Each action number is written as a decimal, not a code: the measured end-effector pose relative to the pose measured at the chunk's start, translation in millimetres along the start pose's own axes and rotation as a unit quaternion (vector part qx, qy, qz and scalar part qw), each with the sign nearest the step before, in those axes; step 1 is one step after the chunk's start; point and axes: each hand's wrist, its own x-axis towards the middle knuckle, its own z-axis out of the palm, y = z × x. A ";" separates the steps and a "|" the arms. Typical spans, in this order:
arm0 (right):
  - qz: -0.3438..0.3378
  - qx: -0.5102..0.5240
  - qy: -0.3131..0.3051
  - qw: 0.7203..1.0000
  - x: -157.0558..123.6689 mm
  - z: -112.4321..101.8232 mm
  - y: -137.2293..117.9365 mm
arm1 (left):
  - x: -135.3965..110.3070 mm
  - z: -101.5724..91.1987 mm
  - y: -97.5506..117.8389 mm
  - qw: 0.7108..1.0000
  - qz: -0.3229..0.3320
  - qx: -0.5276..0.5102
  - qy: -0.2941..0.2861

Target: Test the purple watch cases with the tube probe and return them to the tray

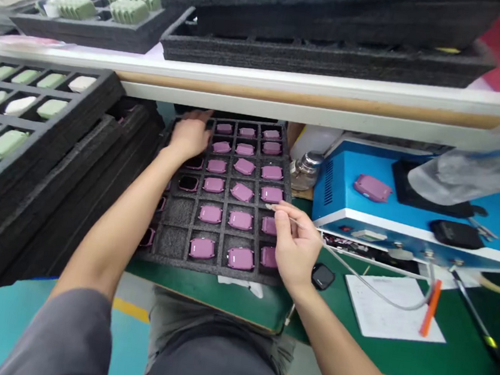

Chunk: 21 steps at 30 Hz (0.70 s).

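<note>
A black foam tray (179,212) with square pockets lies on the green bench; most pockets hold a purple watch case (240,219). My left hand (190,135) rests on the tray's far left corner, fingers bent down over a pocket; what it grips, if anything, is hidden. My right hand (295,244) hovers over the tray's right edge and pinches a thin pen-like tool (281,212) with a clear tube (377,292) trailing to the right. A small black square part (322,276) lies on the bench just right of this hand.
A blue machine (345,180) stands to the right with a purple case (371,188) and a black part (456,234) on top. White paper (391,312) and an orange pen (430,307) lie in front. Stacked foam trays (56,147) with green cases fill the left; a shelf (289,83) hangs overhead.
</note>
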 end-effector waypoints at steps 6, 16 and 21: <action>0.023 -0.016 -0.051 0.998 15.8 -2.4 5.0 | -167.5 -63.5 -57.7 0.980 -0.190 -0.023 0.060; 0.059 0.062 -0.006 0.996 25.3 -9.5 10.4 | -228.8 -54.9 -24.5 0.934 -0.245 -0.239 0.108; 0.012 0.030 -0.002 0.999 32.5 -16.1 7.0 | -241.3 -55.0 -3.4 0.980 -0.166 -0.062 0.089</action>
